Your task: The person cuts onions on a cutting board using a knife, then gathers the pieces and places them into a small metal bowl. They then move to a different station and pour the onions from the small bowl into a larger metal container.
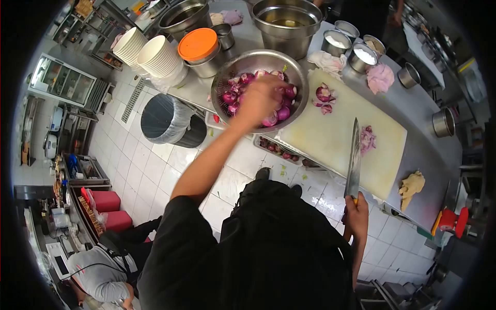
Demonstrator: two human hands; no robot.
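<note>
My left hand (262, 101) reaches into a metal colander (302, 98) of red onions (270, 119). It is smeared by motion, and its fingers are hidden among the onions. At the near edge of the cutting board, my right hand (356, 217) is wrapped around the handle of a knife (354, 165). The long blade points away from me over the pale cutting board (330, 139). Onion pieces with purple skin (324, 98) lie at the board's far end. Chopped onion (368, 139) sits to the right of the blade.
Metal pots (287, 26) and small tins stand behind the colander, with stacked white tubs (160, 57) and an orange lid (198, 44) to the left. A lined bin (173, 121) is on the floor. A yellowish cloth (412, 188) lies right. Another person (101, 274) is lower left.
</note>
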